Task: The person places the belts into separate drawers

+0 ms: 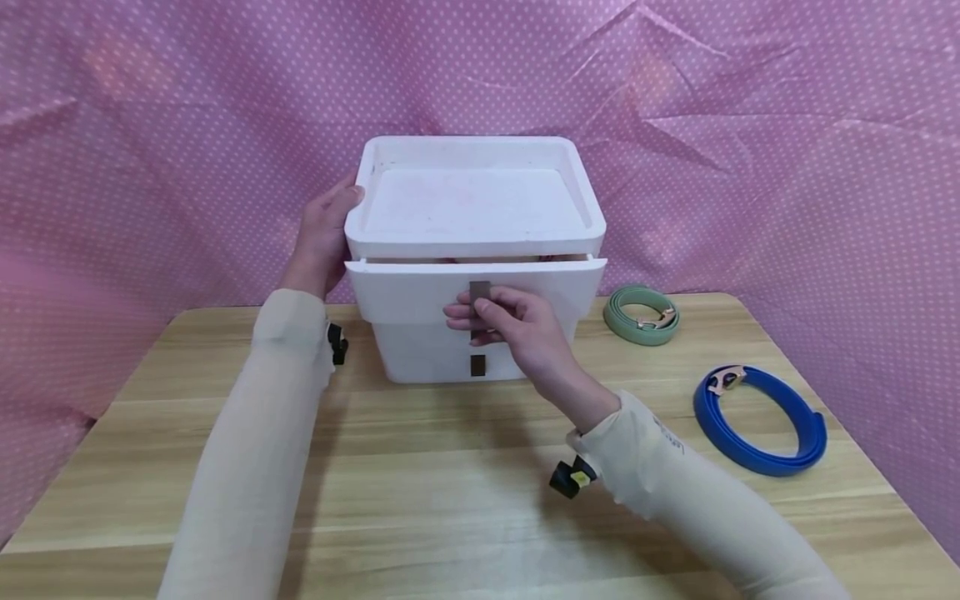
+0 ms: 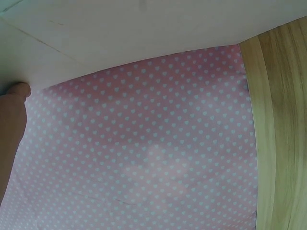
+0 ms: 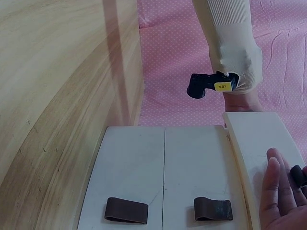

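A white drawer box (image 1: 480,233) with a shallow tray top stands at the back of the table. Its top drawer (image 1: 408,289) juts out a little, leaving a narrow gap under the tray. With thumb and fingers my right hand (image 1: 517,325) pinches the dark brown pull tab (image 1: 480,290) on that drawer. My left hand (image 1: 324,233) grips the box's left side, its thumb at the tray rim and its other fingers partly hidden behind. Two lower drawers, the middle one (image 3: 201,163) and the bottom one (image 3: 136,163), sit flush, each with a brown tab.
At the box's right lies a coiled green belt (image 1: 641,333) with a gold-coloured buckle. Nearer the table's right edge lies a coiled blue belt (image 1: 813,437). A pink dotted curtain (image 1: 480,67) hangs close behind and beside the wooden table (image 1: 420,500).
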The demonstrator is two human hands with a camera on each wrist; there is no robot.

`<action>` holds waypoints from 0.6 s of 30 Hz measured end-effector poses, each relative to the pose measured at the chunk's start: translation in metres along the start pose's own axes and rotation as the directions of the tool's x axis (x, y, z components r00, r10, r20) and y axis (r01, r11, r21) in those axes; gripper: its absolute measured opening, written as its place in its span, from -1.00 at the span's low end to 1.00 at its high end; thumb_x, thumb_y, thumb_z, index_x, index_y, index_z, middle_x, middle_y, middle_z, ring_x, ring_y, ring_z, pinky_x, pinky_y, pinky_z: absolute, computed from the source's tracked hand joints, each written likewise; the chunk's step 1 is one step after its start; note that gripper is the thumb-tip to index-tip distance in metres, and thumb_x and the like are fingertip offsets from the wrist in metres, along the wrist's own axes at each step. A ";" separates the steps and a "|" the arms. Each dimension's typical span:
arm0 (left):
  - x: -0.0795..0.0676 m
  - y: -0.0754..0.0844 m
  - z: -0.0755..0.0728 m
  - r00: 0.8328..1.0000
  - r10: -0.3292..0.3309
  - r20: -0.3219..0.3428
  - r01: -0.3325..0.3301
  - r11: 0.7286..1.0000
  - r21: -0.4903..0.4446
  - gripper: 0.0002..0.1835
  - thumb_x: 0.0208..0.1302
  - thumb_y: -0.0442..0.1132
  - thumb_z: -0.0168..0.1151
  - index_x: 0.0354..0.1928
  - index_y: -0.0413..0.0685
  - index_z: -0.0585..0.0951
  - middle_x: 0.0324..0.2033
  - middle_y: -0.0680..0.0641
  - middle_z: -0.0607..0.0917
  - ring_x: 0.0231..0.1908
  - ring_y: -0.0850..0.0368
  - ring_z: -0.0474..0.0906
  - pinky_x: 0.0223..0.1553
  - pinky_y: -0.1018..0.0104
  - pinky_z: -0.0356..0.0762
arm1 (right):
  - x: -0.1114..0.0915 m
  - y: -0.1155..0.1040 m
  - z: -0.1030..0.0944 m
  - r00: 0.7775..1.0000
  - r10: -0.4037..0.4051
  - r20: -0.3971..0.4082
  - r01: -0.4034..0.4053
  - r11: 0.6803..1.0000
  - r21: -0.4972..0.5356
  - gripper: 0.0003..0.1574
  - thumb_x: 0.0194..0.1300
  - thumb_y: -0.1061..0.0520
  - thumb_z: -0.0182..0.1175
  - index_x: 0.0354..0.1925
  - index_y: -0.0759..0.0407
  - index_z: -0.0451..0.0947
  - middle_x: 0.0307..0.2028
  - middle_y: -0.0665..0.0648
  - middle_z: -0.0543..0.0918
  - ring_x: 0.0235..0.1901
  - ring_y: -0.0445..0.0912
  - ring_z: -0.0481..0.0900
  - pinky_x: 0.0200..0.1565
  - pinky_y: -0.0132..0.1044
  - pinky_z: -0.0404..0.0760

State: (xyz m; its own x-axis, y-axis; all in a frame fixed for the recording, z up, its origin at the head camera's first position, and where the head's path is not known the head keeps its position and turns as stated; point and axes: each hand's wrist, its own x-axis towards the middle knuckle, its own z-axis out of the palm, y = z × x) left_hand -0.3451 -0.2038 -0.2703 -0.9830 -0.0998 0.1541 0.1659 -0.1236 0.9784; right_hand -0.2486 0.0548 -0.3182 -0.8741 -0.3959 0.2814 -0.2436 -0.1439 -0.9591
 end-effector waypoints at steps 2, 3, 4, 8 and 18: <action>0.000 0.000 0.000 1.000 0.000 -0.002 0.000 1.000 0.003 -0.49 0.43 -0.02 0.09 0.40 0.24 0.40 0.33 -0.01 0.44 0.26 0.02 0.40 0.25 0.19 0.39 | 0.000 0.000 0.000 1.000 -0.001 0.000 0.001 1.000 0.003 -0.70 0.52 0.22 -0.02 -0.02 0.44 0.52 -0.05 0.25 0.70 -0.05 0.06 0.68 -0.13 -0.13 0.68; 0.000 0.000 0.000 1.000 0.001 -0.003 -0.001 1.000 0.008 -0.49 0.44 -0.02 0.09 0.40 0.24 0.40 0.33 -0.02 0.45 0.26 0.01 0.41 0.24 0.18 0.40 | 0.001 0.000 0.000 1.000 -0.002 0.000 0.002 1.000 0.006 -0.71 0.52 0.22 -0.02 -0.03 0.45 0.51 -0.05 0.26 0.70 -0.05 0.07 0.68 -0.13 -0.13 0.68; 0.000 0.000 0.000 1.000 0.002 -0.003 -0.002 1.000 0.009 -0.49 0.43 -0.02 0.09 0.40 0.24 0.40 0.32 -0.03 0.45 0.25 0.01 0.41 0.24 0.18 0.41 | 0.001 0.000 0.000 1.000 -0.002 0.000 0.002 1.000 0.009 -0.72 0.52 0.22 -0.02 -0.06 0.45 0.51 -0.05 0.26 0.70 -0.05 0.07 0.68 -0.14 -0.13 0.68; 0.000 -0.001 0.000 1.000 0.012 -0.003 -0.012 1.000 0.002 -0.48 0.43 -0.04 0.09 0.41 0.19 0.39 0.32 -0.05 0.46 0.24 0.00 0.43 0.22 0.18 0.43 | 0.002 0.000 0.001 1.000 -0.001 -0.002 0.001 1.000 0.015 -0.74 0.52 0.23 -0.02 -0.13 0.45 0.50 -0.05 0.28 0.69 -0.05 0.08 0.68 -0.15 -0.14 0.69; 0.000 0.001 0.001 1.000 0.017 0.014 -0.017 0.999 -0.038 -0.48 0.44 -0.08 0.10 0.41 0.13 0.38 0.37 0.03 0.39 0.29 0.04 0.37 0.23 0.26 0.41 | 0.001 -0.002 0.000 1.000 0.020 -0.015 -0.020 0.999 0.026 -0.74 0.51 0.24 -0.02 -0.07 0.46 0.49 -0.05 0.29 0.69 -0.06 0.07 0.68 -0.14 -0.12 0.69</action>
State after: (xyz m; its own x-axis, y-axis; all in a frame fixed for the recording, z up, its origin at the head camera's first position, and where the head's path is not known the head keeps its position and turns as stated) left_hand -0.3450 -0.2027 -0.2694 -0.9810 -0.0879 0.1730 0.1853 -0.1595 0.9696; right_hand -0.2492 0.0544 -0.3156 -0.8852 -0.3849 0.2613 -0.2152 -0.1592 -0.9635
